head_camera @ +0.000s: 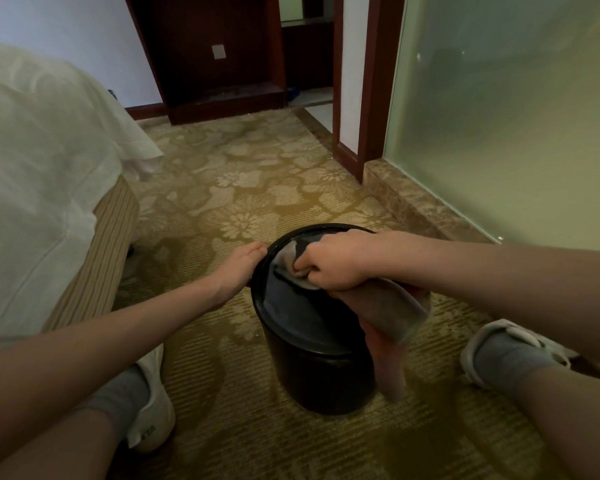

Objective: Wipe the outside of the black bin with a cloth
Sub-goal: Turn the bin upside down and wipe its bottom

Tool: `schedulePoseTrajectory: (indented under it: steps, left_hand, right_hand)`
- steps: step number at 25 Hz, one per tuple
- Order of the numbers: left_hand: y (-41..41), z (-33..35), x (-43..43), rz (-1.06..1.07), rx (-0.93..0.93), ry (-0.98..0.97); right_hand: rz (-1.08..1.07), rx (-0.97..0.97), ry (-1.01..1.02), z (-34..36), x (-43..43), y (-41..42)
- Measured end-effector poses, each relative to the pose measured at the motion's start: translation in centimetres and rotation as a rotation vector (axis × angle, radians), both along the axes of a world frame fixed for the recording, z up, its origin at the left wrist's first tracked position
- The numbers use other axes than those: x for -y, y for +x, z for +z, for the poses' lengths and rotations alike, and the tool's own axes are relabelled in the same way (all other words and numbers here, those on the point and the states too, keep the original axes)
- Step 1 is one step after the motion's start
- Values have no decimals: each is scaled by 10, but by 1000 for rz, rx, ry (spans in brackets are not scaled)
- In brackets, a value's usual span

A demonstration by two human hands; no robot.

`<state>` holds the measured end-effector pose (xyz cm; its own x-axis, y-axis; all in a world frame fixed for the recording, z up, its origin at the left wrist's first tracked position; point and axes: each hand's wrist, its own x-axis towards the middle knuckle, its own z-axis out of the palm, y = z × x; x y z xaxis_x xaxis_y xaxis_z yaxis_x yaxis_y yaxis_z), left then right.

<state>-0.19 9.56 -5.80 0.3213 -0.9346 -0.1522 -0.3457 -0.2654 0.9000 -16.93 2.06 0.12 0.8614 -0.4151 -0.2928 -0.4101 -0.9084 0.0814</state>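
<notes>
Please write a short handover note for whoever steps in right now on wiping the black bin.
Left hand: flat against the bin's upper left side, steadying it, holding nothing.
Right hand: fingers closed on the cloth, bunched over the top of the bin at the rim.
Black bin: upright on the carpet between the person's feet; the cloth's free end hangs down its right side.
Done: cannot tell how much has been wiped.
Left: probably the outer wall all round, down to the base.
</notes>
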Motion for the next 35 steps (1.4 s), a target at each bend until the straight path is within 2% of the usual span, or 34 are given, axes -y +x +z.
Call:
schedulePoseTrajectory:
  steps: [4, 7, 13, 18, 23, 28, 31, 35]
  left_hand:
    - [1, 0, -1, -5, 28, 9]
    - [0, 0, 0, -12, 44, 11]
    - [3, -4, 2, -10, 57, -8]
    - [3, -3, 1, -10, 80, -9]
    - [4, -3, 0, -31, 118, -10]
    - [-1, -2, 0, -23, 88, -14]
    - [1, -3, -1, -21, 98, -39]
    - [0, -5, 0, -17, 100, -64]
  right_hand:
    - [-129, -19, -172, -1, 24, -1]
    - [-205, -50, -214, 1, 42, -11]
    - [-5, -1, -63, -4, 28, -11]
    - [-203, -11, -109, 6, 50, -23]
    - [7, -17, 26, 1, 19, -31]
    - [-202, -62, -180, 5, 51, -36]
    - [-105, -48, -187, 3, 32, -41]
    - [113, 1, -40, 5, -14, -63]
